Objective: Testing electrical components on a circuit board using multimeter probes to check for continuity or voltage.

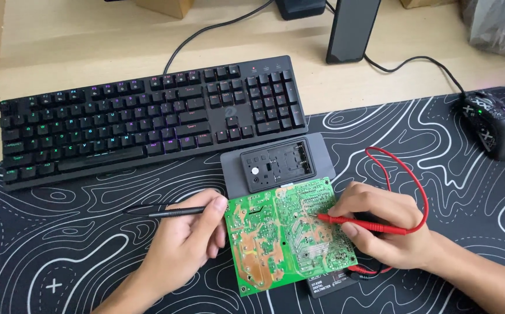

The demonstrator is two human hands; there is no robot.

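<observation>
A green circuit board (276, 238) lies solder side up on a small black multimeter (329, 285), low in the middle. My right hand (383, 227) grips a red test probe (360, 224) whose tip touches the board near its upper right. A red lead (409, 174) loops away from the probe. My left hand (191, 238) rests at the board's left edge and holds a black test probe (165, 211) that points left, off the board.
A black keyboard (148, 119) with lit keys lies behind. A grey device with an open black case (276, 163) sits just above the board. A black mouse (491, 125) is at the right, on the patterned black desk mat (61, 256). A monitor stand (351, 29) is at the back.
</observation>
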